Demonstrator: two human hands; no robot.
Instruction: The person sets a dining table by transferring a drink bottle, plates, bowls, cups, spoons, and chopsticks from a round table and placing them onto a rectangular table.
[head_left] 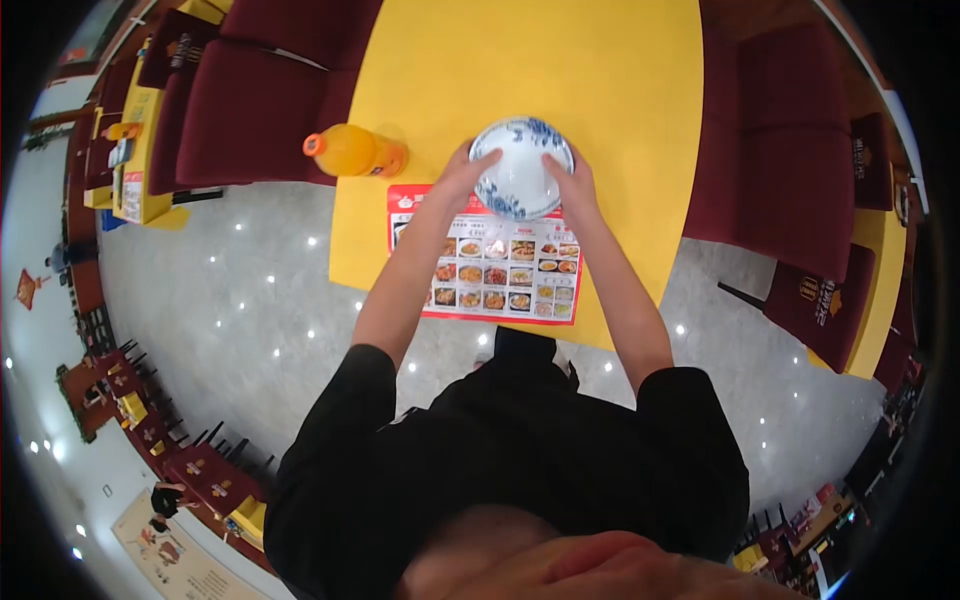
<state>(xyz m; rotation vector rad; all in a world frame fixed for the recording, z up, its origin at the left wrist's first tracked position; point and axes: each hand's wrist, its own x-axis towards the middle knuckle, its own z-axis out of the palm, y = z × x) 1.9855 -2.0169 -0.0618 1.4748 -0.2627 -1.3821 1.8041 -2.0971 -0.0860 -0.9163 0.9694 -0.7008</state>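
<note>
At the far left, a person (166, 503) in dark clothes was near a row of chairs and tables, small in the view. Next came maroon seats (255, 110), set close along the left side of a yellow table (620, 70), with grey floor (250, 270) in front of them. A bottle (365, 152) of orange drink with an orange cap was near the table's left edge. To its right lay a red-bordered menu (496, 275) with rows of food photos, partly covered by the left forearm. The left hand (466, 170) gripped the left rim of a white plate (520, 175) with blue patterns, its thumb over the top. The plate was above the menu's upper edge; I could not tell whether it touched the table. The right hand (573, 180) gripped the opposite rim, thumb also on top. Farther right were more maroon seats (785, 150).
</note>
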